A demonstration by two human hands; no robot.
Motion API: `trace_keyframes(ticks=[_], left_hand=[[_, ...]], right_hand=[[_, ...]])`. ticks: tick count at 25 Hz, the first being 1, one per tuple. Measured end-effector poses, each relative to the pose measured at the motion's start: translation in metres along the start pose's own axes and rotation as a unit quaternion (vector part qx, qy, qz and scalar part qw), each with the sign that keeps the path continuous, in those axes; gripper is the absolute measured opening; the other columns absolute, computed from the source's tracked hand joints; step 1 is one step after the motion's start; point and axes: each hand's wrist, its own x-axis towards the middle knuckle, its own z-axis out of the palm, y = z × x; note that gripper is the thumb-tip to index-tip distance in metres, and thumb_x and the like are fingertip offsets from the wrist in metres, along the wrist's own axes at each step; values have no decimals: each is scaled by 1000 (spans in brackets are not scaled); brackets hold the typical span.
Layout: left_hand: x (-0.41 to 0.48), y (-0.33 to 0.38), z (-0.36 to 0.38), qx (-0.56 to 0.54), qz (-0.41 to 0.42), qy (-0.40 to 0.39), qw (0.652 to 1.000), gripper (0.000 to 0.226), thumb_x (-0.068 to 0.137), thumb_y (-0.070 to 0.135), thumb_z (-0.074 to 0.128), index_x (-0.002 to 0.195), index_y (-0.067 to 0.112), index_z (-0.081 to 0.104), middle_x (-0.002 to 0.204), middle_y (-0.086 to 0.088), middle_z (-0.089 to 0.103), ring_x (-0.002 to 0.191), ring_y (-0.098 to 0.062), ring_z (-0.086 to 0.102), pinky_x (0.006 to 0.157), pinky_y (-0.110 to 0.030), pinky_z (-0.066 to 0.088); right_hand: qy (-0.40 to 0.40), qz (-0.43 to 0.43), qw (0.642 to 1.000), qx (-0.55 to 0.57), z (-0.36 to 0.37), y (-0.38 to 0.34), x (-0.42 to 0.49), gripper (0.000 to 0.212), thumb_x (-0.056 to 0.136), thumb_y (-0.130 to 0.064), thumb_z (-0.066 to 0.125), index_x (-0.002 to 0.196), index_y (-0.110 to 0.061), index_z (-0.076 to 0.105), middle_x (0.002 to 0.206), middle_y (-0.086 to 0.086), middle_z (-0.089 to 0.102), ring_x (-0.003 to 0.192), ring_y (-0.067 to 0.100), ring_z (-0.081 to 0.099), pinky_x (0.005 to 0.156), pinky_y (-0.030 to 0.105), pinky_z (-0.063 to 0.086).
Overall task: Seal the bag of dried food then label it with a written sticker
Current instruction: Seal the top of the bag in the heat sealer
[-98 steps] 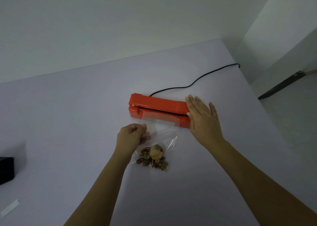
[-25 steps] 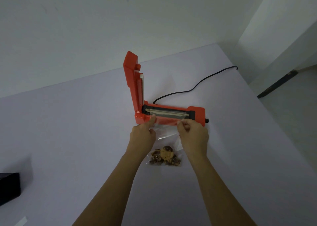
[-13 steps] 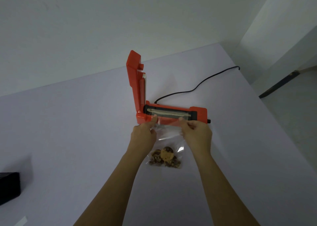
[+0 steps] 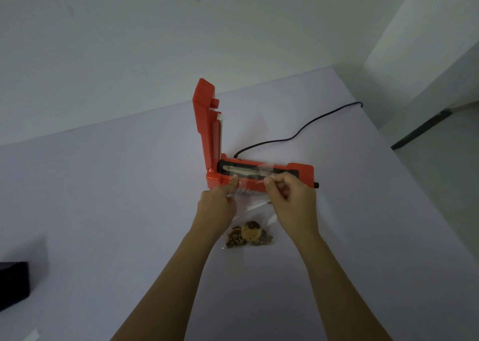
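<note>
An orange heat sealer [image 4: 302,173] sits mid-table with its lid [image 4: 206,128] swung upright at the left end. A clear plastic bag [image 4: 252,206] lies in front of it, its top edge draped over the sealing strip. Brown dried food [image 4: 248,234] is bunched at the bag's near end. My left hand [image 4: 216,208] pinches the bag's top left corner. My right hand [image 4: 293,200] pinches the top right corner, close to the sealer's base.
A black power cord [image 4: 298,133] runs from the sealer to the table's far right edge. A black box [image 4: 13,283] sits at the left edge. A white strip [image 4: 32,335] lies near the bottom left. The table [image 4: 103,198] ends at a wall behind.
The sealer was shut under my right hand 3.9 s ago; its lid now stands upright. Both hands hold the bag's top, which has slid slightly further over the sealing strip.
</note>
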Motion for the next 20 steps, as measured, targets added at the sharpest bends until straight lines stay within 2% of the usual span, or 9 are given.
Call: trace_keyframes(ticks=[3, 6, 9, 12, 16, 20], left_hand=[[0, -2, 0, -2, 6, 4, 1000, 47, 91, 4, 40, 130, 27, 53, 81, -16, 60, 65, -21, 49, 69, -29, 50], [0, -4, 1, -8, 6, 11, 1000, 50, 91, 4, 39, 132, 30, 50, 75, -9, 55, 66, -22, 51, 73, -32, 52], [1, -4, 1, -2, 11, 12, 1000, 47, 92, 6, 39, 132, 29, 50, 85, -10, 61, 69, -21, 55, 73, -29, 52], [0, -5, 1, -6, 20, 8, 1000, 43, 93, 6, 40, 130, 24, 53, 84, -5, 61, 71, -19, 56, 70, -24, 47], [1, -11, 2, -43, 18, 12, 999, 46, 94, 8, 43, 135, 28, 47, 100, -9, 67, 75, -25, 65, 75, -20, 47], [-1, -16, 7, -60, 36, 52, 996, 46, 92, 7, 47, 133, 28, 49, 94, -7, 70, 72, -23, 66, 74, -19, 49]], right_hand=[[-12, 29, 999, 35, -1, 6, -2, 7, 88, -26, 61, 88, -21, 66, 74, -10, 67, 66, 6, 65, 63, 24, 56], [-29, 76, 997, 15, -1, 9, 4, 18, 86, -36, 62, 90, -21, 70, 77, -9, 70, 68, 5, 67, 65, 27, 57], [-31, 38, 999, -9, 4, 5, 8, 17, 89, -26, 61, 90, -14, 72, 72, -3, 70, 60, 10, 67, 59, 31, 59], [-19, -21, 998, -50, 8, -2, 9, 16, 89, -23, 61, 93, -12, 72, 72, -1, 71, 59, 9, 65, 57, 34, 59], [-27, -101, 992, -65, 9, -14, 9, 14, 88, -20, 62, 89, -11, 72, 71, 1, 71, 59, 8, 64, 56, 26, 57], [-34, -148, 986, -69, 8, -14, 9, 12, 88, -19, 62, 86, -12, 72, 66, -4, 68, 55, 3, 60, 53, 19, 53]])
